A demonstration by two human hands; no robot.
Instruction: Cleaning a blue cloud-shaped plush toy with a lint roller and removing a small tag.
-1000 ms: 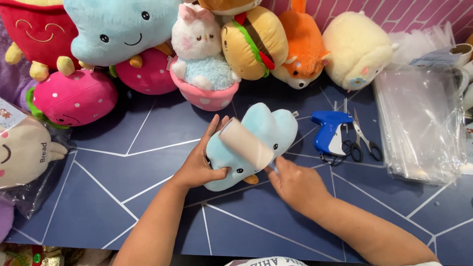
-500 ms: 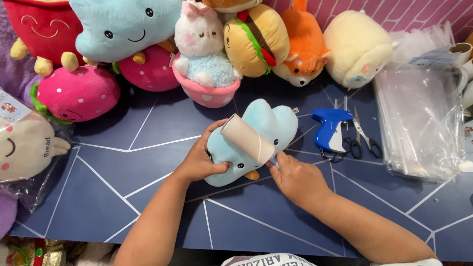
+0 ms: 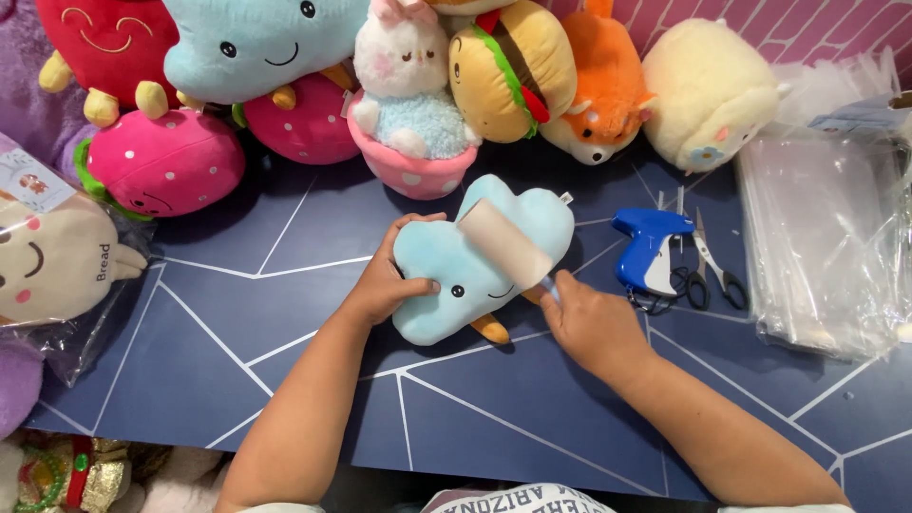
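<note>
While the left hand (image 3: 385,285) grips the light-blue cloud plush (image 3: 456,271) by its edge, pinning it flat on the dark blue surface (image 3: 285,313) so it cannot slide, the right hand (image 3: 589,323) is closed around the handle of a lint roller (image 3: 503,242) lying across its face. Compared with a second ago, the plush and roller sit almost unchanged; the view has merely shifted.

I see a pale blue cloud plush (image 3: 456,271) (smiling face up, orange feet showing) lying flat on the dark blue surface (image 3: 285,313), a beige lint roller (image 3: 505,243) resting across it.
</note>
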